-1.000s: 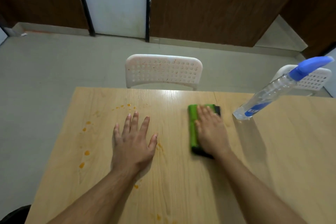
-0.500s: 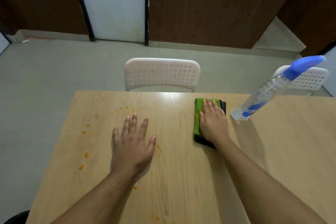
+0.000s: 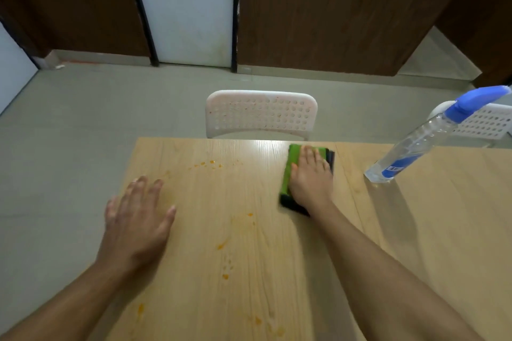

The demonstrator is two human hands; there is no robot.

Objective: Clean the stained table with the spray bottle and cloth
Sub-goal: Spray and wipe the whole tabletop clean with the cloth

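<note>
The right hand (image 3: 311,180) has pushed the green cloth (image 3: 292,171) farther up the table (image 3: 277,271), close to the far edge, and the left hand (image 3: 137,220) has slid to the left side. The right palm lies flat and open on the cloth, pressing it, not gripping. The left hand is open, fingers spread, holding nothing. Orange stains (image 3: 223,245) are between both arms. The spray bottle (image 3: 424,138) stands to the right, apart from the cloth.
</note>
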